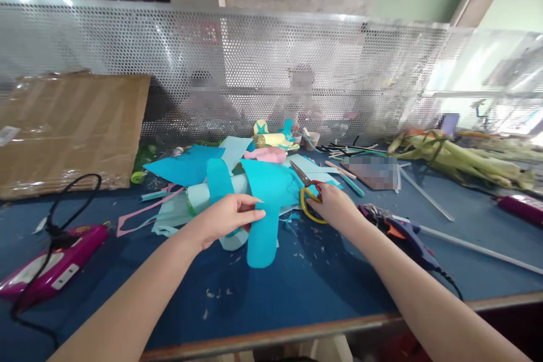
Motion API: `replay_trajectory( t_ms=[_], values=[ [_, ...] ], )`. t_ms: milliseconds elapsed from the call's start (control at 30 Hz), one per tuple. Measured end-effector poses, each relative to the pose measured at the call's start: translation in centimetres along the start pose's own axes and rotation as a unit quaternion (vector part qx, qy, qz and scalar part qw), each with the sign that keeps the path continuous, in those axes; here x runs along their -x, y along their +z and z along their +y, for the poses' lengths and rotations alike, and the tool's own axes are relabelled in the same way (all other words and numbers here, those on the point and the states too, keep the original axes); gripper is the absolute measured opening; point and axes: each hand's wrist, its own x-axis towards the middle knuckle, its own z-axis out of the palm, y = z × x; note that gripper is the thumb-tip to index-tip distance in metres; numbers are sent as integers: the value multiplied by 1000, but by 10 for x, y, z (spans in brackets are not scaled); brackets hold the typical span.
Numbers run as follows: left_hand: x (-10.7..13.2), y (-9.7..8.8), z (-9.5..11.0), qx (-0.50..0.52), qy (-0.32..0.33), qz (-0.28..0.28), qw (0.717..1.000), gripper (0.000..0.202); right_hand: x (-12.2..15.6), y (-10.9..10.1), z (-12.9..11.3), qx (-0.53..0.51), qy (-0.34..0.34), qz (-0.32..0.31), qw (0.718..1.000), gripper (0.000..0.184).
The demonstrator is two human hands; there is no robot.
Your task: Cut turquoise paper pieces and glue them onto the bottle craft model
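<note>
My left hand (pixel 231 216) pinches the left edge of a bright blue paper piece (pixel 263 237), whose rounded lower end hangs toward me above the table. In my right hand (pixel 333 203) is a pair of scissors (pixel 313 214) with yellow and red handles; its blades point up and left, close to the paper's upper right part. Just left of the held piece stands another blue paper strip (pixel 219 178) with a rounded end, beside a pale blue paper roll (pixel 199 195). Part of that roll is hidden behind my left hand.
On the blue table (pixel 322 288) lie a glue gun (pixel 407 237) at right, a magenta power strip (pixel 59 263) at left and thin white sticks (pixel 479 249). Cardboard (pixel 72 130) leans against the perforated metal screen (pixel 271 45). Corn husks (pixel 462 158) lie far right. Paper scraps surround my hands.
</note>
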Motion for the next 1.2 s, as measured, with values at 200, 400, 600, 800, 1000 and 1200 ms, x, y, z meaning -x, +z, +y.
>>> replay_trajectory(
  t_ms=[200, 400, 600, 800, 1000, 1200],
  values=[
    [3, 5, 7, 45, -52, 18, 997, 44, 9, 1, -4, -23, -20, 42, 999, 18],
    [1, 3, 4, 70, -15, 46, 996, 40, 22, -6, -18, -160, -134, 65, 976, 22],
    [3, -7, 0, 70, 48, 55, 995, 41, 25, -8, -56, -468, -144, -112, 865, 23],
    [10, -43, -4, -55, 92, 201, 974, 25, 24, 3, -65, -597, -71, -157, 784, 37],
    [23, -60, -9, -415, -3, 217, 883, 57, 31, 13, -53, -594, -32, -223, 772, 42],
    [17, -57, -24, -468, 0, 178, 866, 58, 34, 9, -53, -588, -39, -222, 777, 36]
  ],
)
